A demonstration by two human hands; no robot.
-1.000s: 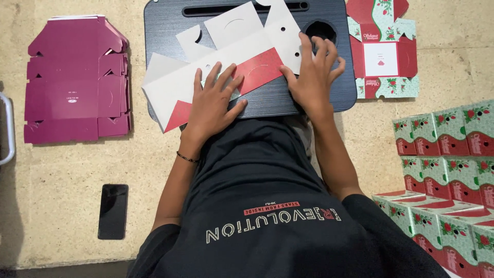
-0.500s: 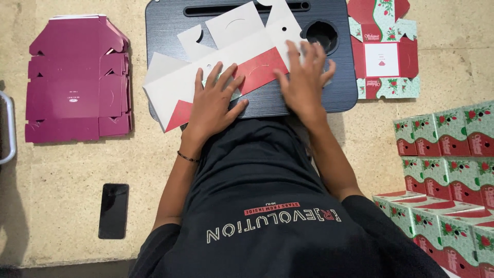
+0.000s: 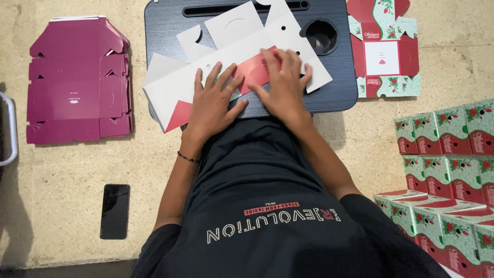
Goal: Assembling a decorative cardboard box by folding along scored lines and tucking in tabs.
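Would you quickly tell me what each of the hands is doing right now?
Left hand: open, fingers spread, pressing flat on the unfolded box blank.
Right hand: open, palm down on the same blank; grips nothing.

floor (image 3: 72, 180): speckled beige stone, evenly lit | lap desk (image 3: 164, 31): dark, wood-grained, under the hands | grey rail (image 3: 10, 128): far left of them
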